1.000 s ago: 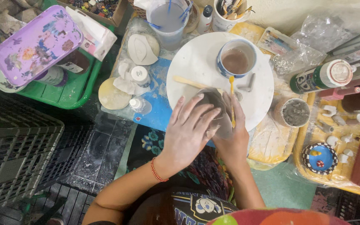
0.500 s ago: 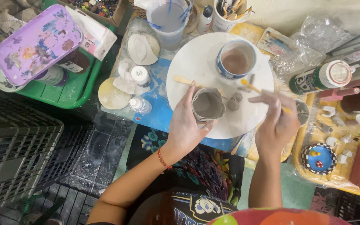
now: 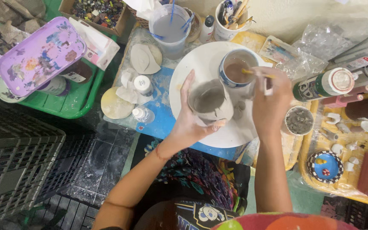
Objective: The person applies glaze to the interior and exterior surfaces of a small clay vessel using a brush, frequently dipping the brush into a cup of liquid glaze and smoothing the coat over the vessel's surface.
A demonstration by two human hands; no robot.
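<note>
Packages and labels in view:

White paper packet (image 3: 95, 44) — lies tilted at the right rim of the green tray (image 3: 75, 111), beside the purple lid.

Green bottle (image 3: 320, 86) with white cap — lies on its side at the right, its label dark with white print.

Two small white bottles (image 3: 142, 84) stand on the blue board (image 3: 160, 121).

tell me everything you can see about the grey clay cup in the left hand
The grey clay cup is a small open vessel of raw-looking, unglazed grey clay, matte and smooth, with a darker hollow inside. It is seen from above, mouth up, held over the round white board. The left hand wraps its side, thumb at the lower edge. A blue-rimmed cup of brown liquid sits just beside it.
</note>
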